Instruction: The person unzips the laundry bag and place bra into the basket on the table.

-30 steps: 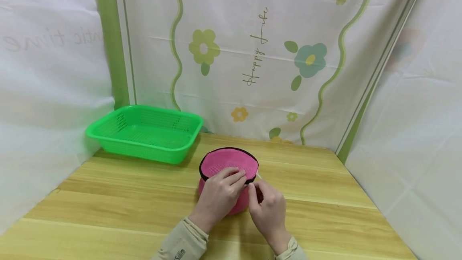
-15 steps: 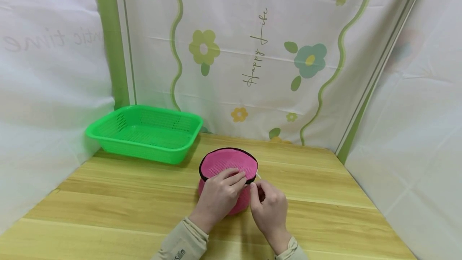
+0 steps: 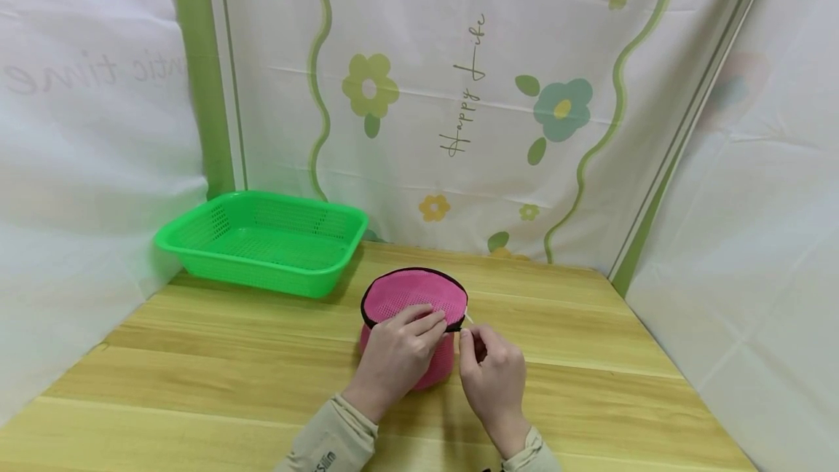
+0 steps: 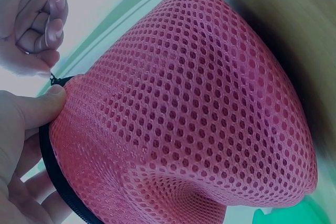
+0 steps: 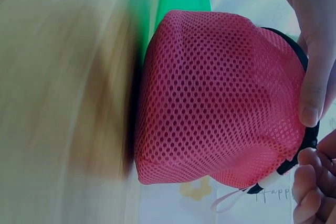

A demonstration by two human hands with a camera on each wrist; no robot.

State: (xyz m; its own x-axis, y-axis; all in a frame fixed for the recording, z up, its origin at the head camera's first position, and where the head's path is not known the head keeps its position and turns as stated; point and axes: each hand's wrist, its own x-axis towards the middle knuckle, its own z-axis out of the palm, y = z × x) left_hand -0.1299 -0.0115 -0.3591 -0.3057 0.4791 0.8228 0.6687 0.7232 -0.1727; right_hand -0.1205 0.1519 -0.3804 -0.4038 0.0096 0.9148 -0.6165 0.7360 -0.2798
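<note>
**Two hands work the zipped rim of a pink mesh bag**

The mesh bag (image 3: 409, 291) stands upright near the middle of the table (image 3: 229, 377), pinched inward on one side. At its six o'clock, the left hand (image 3: 398, 355) grips the black rim (image 4: 59, 184), thumb against the side wall, other fingers over the top. At four o'clock, the right hand (image 3: 494, 374) pinches what looks like the dark zipper pull (image 4: 53, 79) between thumb and fingertip.

The step seems to go best with the left thumb keeping the band taut close to the pull, the right hand drawing along the curve rather than upward, and the white loop (image 5: 270, 179) at three o'clock kept out of the teeth.

The table is pale wood grain. A green basket (image 3: 262, 275) sits toward ten o'clock; a flowered curtain (image 3: 282, 122) hangs at twelve, with white sheeting at nine and three.
</note>
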